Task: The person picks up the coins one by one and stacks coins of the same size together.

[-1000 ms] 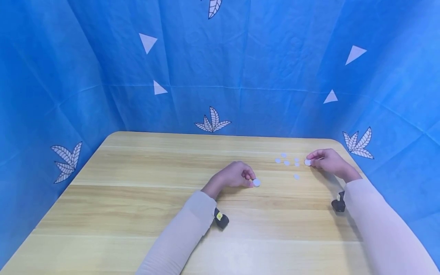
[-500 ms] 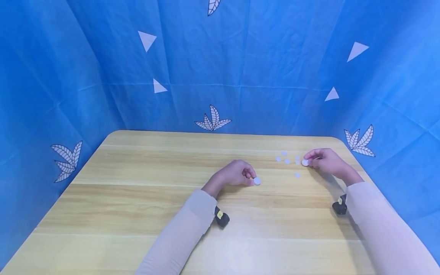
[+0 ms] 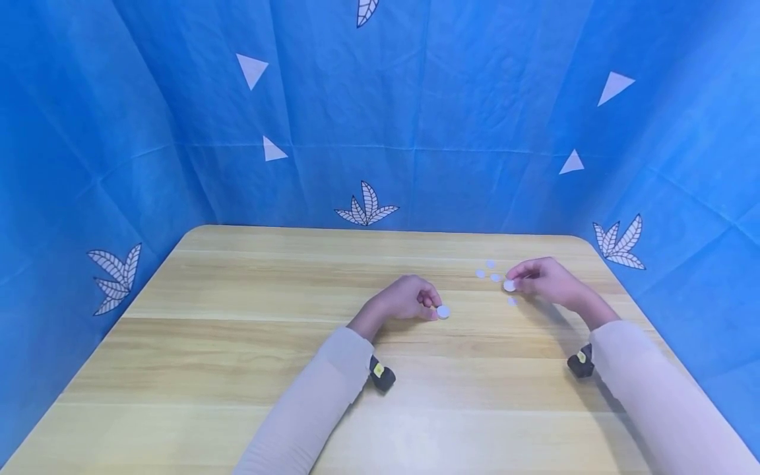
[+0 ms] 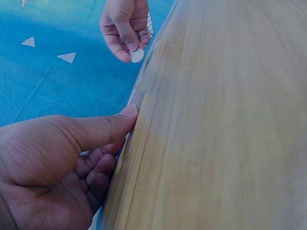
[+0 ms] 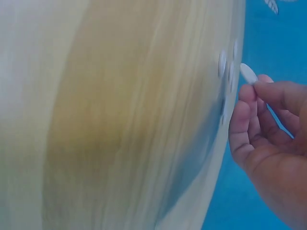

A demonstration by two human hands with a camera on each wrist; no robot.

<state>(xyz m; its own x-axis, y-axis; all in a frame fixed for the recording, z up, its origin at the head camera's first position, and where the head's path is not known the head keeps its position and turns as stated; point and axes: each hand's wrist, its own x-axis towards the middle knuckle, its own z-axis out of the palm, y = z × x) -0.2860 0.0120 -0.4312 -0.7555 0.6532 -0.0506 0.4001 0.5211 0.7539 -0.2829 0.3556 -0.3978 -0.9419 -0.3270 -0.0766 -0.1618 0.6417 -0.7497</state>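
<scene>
In the head view my left hand [image 3: 402, 300] pinches a round white disc [image 3: 443, 312] between thumb and fingers, low over the table's middle. To its right, my right hand [image 3: 547, 280] holds another white disc [image 3: 509, 285] by thumb and fingertips. Seen from the right wrist, that disc [image 5: 249, 73] stands tilted above the table surface, its edge toward the loose ones. Several flat white discs lie left of and below the right hand, among them one disc [image 3: 480, 274] at the far left and one disc [image 3: 512, 301] nearest the person.
A wooden table [image 3: 237, 356] with rounded far corners fills the lower view. Blue cloth [image 3: 332, 99] with white triangles and leaf prints encloses it at the back and sides. Each wrist carries a small black camera [image 3: 382, 375].
My right hand has moved left with its disc, over the spot where two loose discs lay; those two no longer show. The left hand has stayed nearly still.
</scene>
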